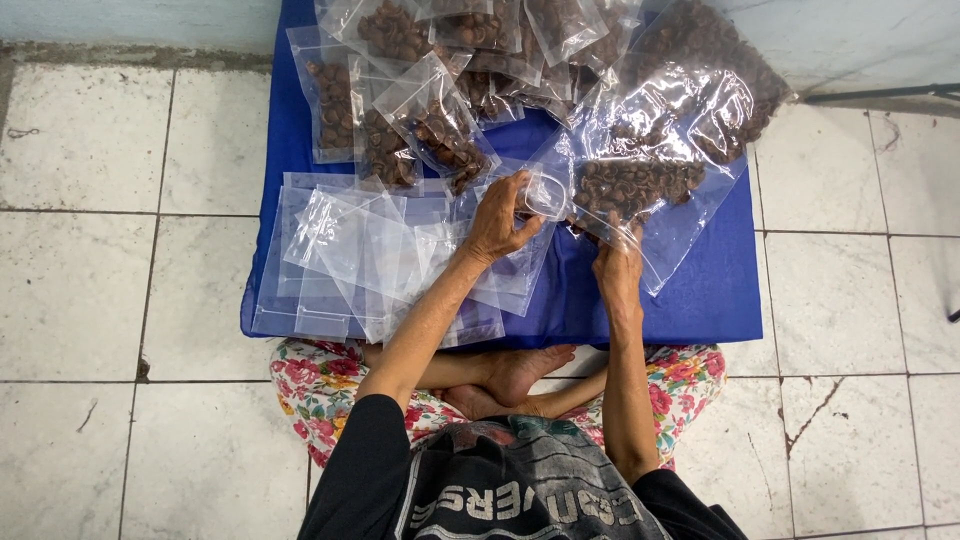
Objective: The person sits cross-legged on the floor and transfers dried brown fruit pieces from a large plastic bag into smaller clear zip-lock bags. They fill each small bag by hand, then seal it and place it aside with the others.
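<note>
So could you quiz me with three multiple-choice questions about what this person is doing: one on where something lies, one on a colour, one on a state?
1. Where does the pile of empty clear bags lie?
A. By the left hand, on the mat
B. On the person's lap
C. On the bare tiles

2. What colour is the mat?
A. Green
B. Blue
C. Red

3. What does the left hand hold?
A. A small clear bag, held open
B. A spoon
C. Nothing

Answers: 1 A, the flat empty bags lie on the mat's left part beside that hand. 2 B, the cloth under all the bags is blue. 3 A, its fingers pinch the small bag's mouth, while the right hand rests at the large bag of brown pieces.
</note>
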